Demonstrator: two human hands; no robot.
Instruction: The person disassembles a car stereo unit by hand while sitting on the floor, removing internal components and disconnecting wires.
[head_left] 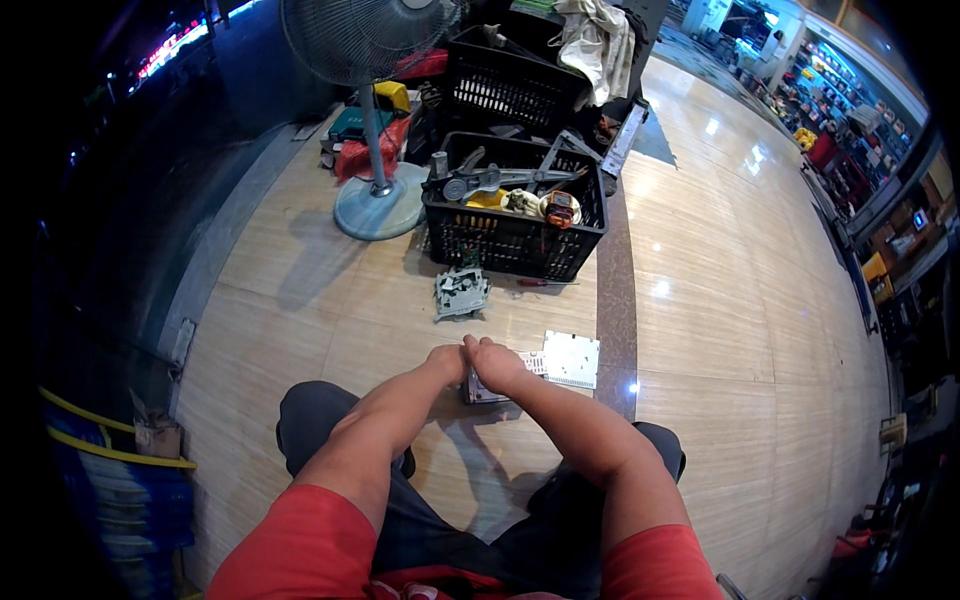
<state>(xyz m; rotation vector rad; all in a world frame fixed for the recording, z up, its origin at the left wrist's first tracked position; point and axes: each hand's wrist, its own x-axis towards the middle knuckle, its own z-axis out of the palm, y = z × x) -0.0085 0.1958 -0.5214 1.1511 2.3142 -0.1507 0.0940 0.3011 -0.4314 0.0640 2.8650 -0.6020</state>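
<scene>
My left hand (pixel 449 362) and my right hand (pixel 495 366) meet over a small boxy metal unit (pixel 484 394) on the floor between my knees. The fingers of both hands are closed. My right hand's fingertips are pressed together at the far left of the unit; whatever they grip is too small to make out. My left hand lies along the unit's left side, its fingertips mostly hidden. A light slotted metal piece (pixel 536 362) shows just right of my right hand. Beside it lies a flat white metal plate (pixel 572 361) with holes.
Ahead of my hands sits a pale metal frame part (pixel 462 294). Behind it stands a black plastic crate (pixel 512 240) of tools, with a red-handled screwdriver (pixel 545 283) before it. A pedestal fan (pixel 380 215) stands left of the crate; a blue-and-yellow stack (pixel 125 490) is far left.
</scene>
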